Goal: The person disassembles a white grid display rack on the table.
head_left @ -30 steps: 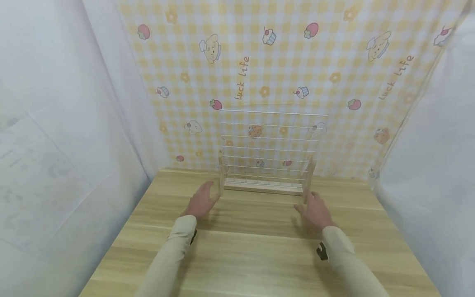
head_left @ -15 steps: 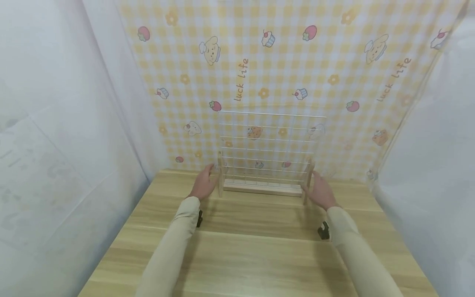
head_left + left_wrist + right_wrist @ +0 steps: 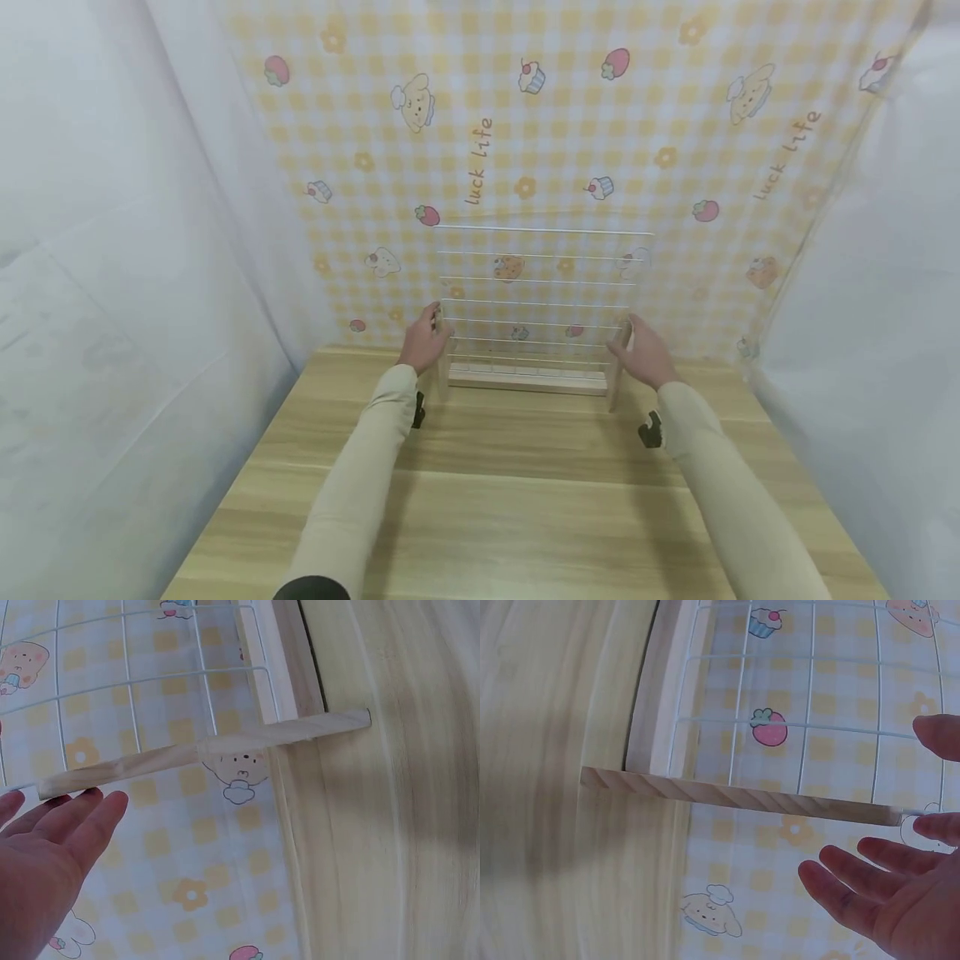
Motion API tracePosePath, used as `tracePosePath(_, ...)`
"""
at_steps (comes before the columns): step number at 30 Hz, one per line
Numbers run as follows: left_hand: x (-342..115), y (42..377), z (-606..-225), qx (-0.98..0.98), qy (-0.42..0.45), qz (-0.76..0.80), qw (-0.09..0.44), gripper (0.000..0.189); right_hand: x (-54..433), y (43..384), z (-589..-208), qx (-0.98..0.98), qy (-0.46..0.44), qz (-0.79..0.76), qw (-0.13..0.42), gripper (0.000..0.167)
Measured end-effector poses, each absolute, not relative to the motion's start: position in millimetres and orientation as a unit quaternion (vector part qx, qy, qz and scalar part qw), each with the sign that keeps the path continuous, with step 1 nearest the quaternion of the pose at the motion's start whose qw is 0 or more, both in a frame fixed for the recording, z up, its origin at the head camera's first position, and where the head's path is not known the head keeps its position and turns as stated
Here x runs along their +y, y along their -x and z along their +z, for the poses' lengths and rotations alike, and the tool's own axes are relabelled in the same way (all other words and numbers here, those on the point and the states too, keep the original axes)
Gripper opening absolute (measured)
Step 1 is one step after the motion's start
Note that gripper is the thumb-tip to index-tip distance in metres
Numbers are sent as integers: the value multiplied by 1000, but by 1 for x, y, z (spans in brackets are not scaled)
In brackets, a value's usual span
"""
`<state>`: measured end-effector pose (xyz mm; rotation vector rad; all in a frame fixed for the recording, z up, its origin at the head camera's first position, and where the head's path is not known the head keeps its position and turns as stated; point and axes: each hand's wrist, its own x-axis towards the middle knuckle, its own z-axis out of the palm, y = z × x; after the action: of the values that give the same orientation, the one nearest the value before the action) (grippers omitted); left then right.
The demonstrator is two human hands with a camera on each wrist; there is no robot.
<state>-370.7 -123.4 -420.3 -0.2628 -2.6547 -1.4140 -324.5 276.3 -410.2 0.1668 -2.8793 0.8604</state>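
A rack with a white wire grid (image 3: 542,282) and a pale wooden base (image 3: 527,381) stands near the back of the table. My left hand (image 3: 423,340) is at the upper part of its left wooden side post (image 3: 150,761); in the left wrist view the extended fingers (image 3: 97,825) reach right up to the post's end. On the other side, my right hand (image 3: 645,354) spreads around the top of the right side post (image 3: 735,796). In the right wrist view its thumb (image 3: 939,737) is over the grid side and the loose fingers lie just outside the post.
The rack stands on a wood-grain table (image 3: 510,517). A yellow checked cloth (image 3: 525,142) with cartoon prints hangs close behind it. White sheets (image 3: 112,292) hang along both sides. A dark rounded object (image 3: 311,588) shows at the bottom edge over the left sleeve.
Both hands have moved forward and up along the outer sides of the rack to the tops of its side posts. The rack stays in its place on the table.
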Motion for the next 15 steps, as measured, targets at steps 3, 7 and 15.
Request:
tracePosePath(3,-122,373,-420,-881,82,-463,57,67,273,325,-408,-956,-51,285,57,74)
tracePosePath(7,-123,376,-423,-883,73,-461,50,67,272,326,-410,-954,-48,291,54,59)
tracePosePath(15,-123,375,-425,-877,60,-474,50,65,273,329,-410,-950,-38,310,26,73)
